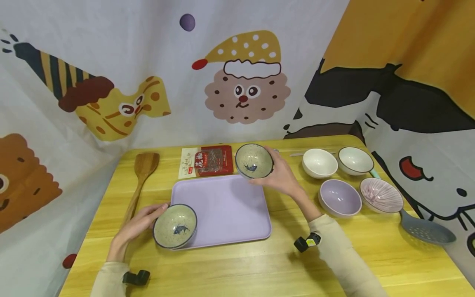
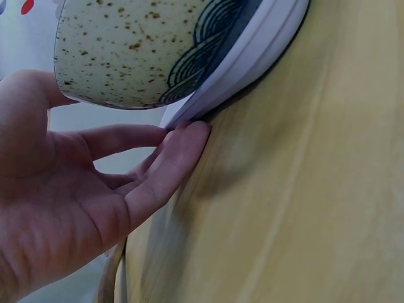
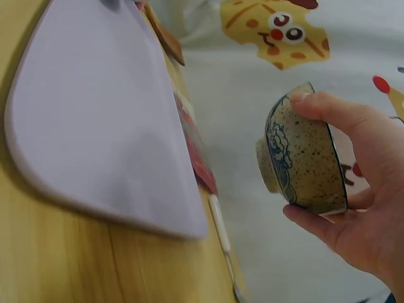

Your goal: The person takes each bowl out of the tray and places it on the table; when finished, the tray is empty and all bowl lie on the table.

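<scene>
My right hand (image 1: 280,173) grips a speckled beige bowl (image 1: 254,161) with a dark blue rim and a blue fish inside. In the right wrist view, thumb and fingers span this bowl (image 3: 302,151), which is tilted and raised above the lilac tray (image 3: 95,120). A matching bowl (image 1: 175,227) is at the tray's front left corner. My left hand (image 1: 142,220) is beside it, fingers extended. In the left wrist view, its fingertips (image 2: 196,131) are at the tray's edge, and the thumb passes behind the bowl (image 2: 136,53).
Behind the tray lies a red spice packet (image 1: 213,161). A wooden spatula (image 1: 145,167) lies left. At right are two white bowls (image 1: 320,163), a purple bowl (image 1: 339,198), a striped bowl (image 1: 381,195) and a grey slotted ladle (image 1: 426,229). A patterned curtain (image 1: 167,49) hangs behind.
</scene>
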`<state>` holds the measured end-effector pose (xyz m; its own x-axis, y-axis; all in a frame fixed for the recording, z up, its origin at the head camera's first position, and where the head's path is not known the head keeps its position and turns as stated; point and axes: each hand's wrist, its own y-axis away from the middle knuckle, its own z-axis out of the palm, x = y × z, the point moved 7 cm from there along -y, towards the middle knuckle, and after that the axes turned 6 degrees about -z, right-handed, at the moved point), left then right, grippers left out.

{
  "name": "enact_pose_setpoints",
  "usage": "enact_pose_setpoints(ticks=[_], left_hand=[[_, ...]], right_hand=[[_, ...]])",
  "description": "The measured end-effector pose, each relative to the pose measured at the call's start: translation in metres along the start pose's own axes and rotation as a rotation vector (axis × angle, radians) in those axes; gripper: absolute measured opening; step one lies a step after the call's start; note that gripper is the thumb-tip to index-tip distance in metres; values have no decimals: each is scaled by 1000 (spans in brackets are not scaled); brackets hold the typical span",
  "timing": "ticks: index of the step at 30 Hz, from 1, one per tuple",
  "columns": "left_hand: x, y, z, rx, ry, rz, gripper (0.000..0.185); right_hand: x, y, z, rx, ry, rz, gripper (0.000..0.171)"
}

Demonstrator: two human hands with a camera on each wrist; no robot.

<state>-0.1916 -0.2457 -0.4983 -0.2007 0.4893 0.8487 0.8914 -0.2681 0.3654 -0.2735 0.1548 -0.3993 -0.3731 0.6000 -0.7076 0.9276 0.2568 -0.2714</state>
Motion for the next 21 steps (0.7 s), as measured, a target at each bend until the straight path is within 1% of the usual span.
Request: enact_pose_setpoints(ticks=[6, 11, 16, 21], left_hand=[[-2, 0, 1, -1, 10, 5, 61], [-2, 1, 0, 6, 2, -10, 61], [-3, 0, -1, 15, -13, -18, 62], [-3, 1, -1, 13, -16, -21, 61]], right_hand=[[16, 10, -21, 66, 17, 64, 116], [30, 18, -33, 93, 60, 121, 117], [48, 24, -40, 100, 91, 204, 119], [66, 28, -40, 105, 92, 290, 118]])
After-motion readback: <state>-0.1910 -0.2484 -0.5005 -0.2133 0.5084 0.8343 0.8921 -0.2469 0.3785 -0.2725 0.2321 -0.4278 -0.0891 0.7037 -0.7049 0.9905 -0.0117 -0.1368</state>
